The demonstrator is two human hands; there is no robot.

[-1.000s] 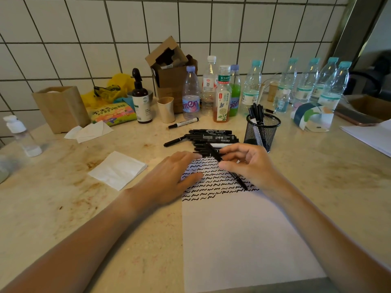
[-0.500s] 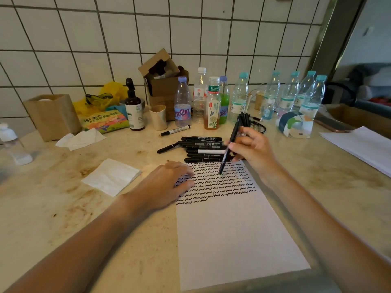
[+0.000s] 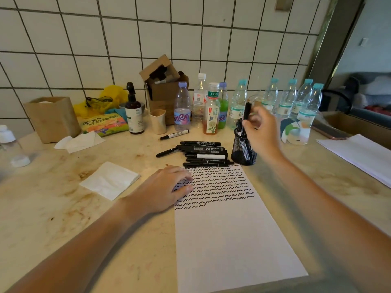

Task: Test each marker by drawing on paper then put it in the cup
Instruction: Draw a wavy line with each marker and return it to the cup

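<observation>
Left hand (image 3: 167,188) — flat on the upper left edge of the paper (image 3: 228,240), fingers straight and resting on the sheet, holding nothing. Paper lies lengthwise on the table (image 3: 53,208); its top part carries rows of black squiggles, the lower part is blank.

Pile of markers (image 3: 204,154) — black, capped, lying just beyond the top edge of the paper, beside the cup; judged still to be tested.

Mesh cup (image 3: 243,149) — black, upright, just right of the pile, with several markers already standing in it.

Right hand (image 3: 261,127) — raised over the cup, fingers pinching one black marker (image 3: 246,112) held near upright above the rim. Step in hand: dropping it in. Done well, the marker goes down vertically into a gap between those already standing, released only once its lower end is inside the rim; the cup looks light and could tip if nudged sideways.

Surroundings: tissue box (image 3: 53,119) and folded napkin (image 3: 110,179) at left, spray bottle (image 3: 133,111), cardboard box (image 3: 164,85), a row of bottles (image 3: 211,106) close behind the cup — the nearest obstacle to the hand. A stray white-capped marker (image 3: 174,134) lies apart from the pile.
</observation>
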